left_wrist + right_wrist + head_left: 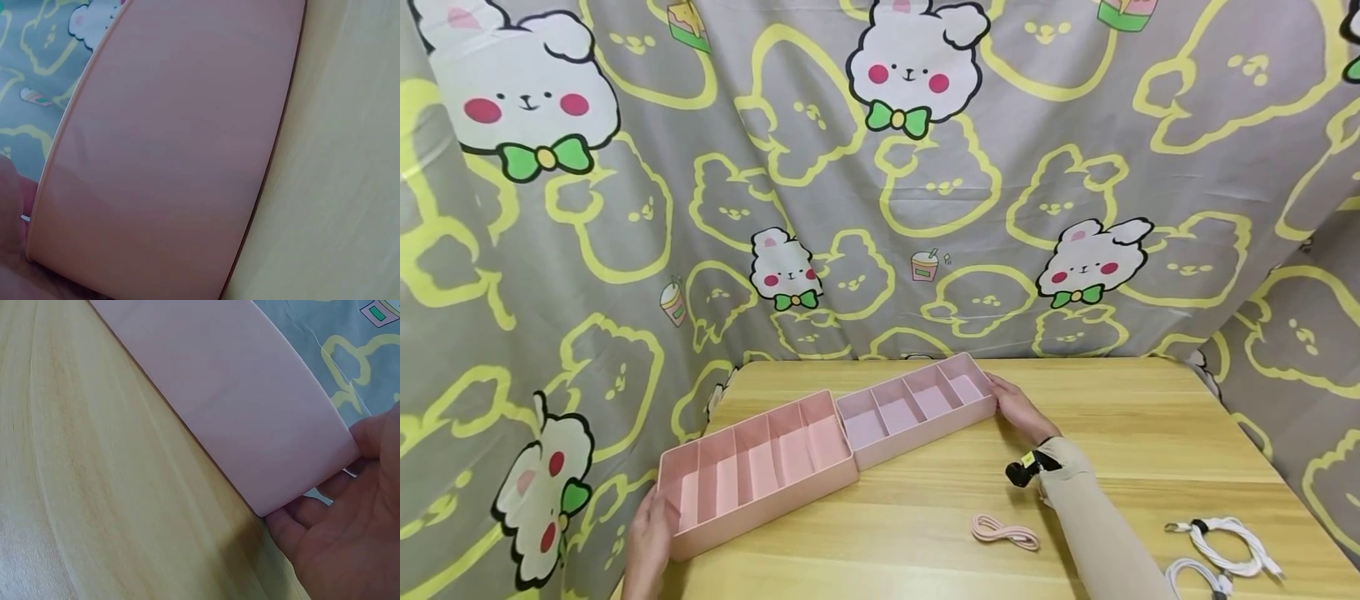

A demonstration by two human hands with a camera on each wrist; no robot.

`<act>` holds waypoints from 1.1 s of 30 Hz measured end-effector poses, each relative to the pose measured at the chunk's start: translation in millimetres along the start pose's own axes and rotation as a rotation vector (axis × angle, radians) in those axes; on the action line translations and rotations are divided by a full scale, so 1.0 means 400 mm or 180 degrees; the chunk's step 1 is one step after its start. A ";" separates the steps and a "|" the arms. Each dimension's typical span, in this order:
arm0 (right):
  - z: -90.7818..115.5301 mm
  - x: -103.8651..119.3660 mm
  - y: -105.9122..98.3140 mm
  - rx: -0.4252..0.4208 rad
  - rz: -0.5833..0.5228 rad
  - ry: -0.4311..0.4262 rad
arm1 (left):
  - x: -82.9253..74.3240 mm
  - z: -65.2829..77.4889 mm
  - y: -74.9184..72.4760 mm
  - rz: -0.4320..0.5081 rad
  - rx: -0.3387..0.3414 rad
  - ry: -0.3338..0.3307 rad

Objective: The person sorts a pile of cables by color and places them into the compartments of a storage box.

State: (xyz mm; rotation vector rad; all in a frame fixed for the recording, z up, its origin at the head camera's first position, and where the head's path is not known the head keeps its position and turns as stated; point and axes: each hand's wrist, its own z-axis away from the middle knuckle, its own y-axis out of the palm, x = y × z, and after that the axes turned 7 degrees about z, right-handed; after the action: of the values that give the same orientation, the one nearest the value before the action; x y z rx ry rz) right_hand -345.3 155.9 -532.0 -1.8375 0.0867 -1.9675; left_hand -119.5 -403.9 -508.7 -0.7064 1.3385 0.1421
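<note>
Two divided boxes end to end, a hand on each

From my seat, the head feed shows two boxes lying in a slanting line across the wooden counter. The pink box is at the near left, its five compartments running side by side. The lilac box continues from its right end toward the far right; I can count four compartments in it. The two ends meet, but I can't tell whether one slips inside the other.

My left grip, a bare hand, holds the left end of the pink box, fingers at the rim. My right grip holds the right end of the lilac box; the right wrist feed shows the thumb at the upper edge and fingers against the end. Both lower edges run along the counter.

Near the right forearm, in its beige sleeve, I see a bundled pink cable. Farther right lies a coiled white cable with a dark tie, and just nearer a second pale cable, partly cut off by the frame. Patterned cloth hangs behind everything.
</note>
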 end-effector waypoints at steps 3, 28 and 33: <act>0.001 -0.003 -0.002 0.0024 -0.0021 -0.0020 | 0.003 -0.002 0.004 0.0058 0.0017 -0.0007; 0.032 -0.015 -0.048 0.0242 -0.0320 -0.0045 | -0.019 -0.021 0.050 -0.0039 0.0137 0.0040; 0.039 -0.031 -0.065 0.0221 -0.0339 -0.0182 | -0.028 -0.023 0.064 -0.0011 0.0211 0.0052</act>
State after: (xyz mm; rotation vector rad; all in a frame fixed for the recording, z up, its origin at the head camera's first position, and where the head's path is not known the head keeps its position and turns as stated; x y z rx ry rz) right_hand -337.1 187.8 -532.8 -1.8870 -0.0978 -1.9607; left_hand -142.5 -385.5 -508.9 -0.6551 1.3514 0.0891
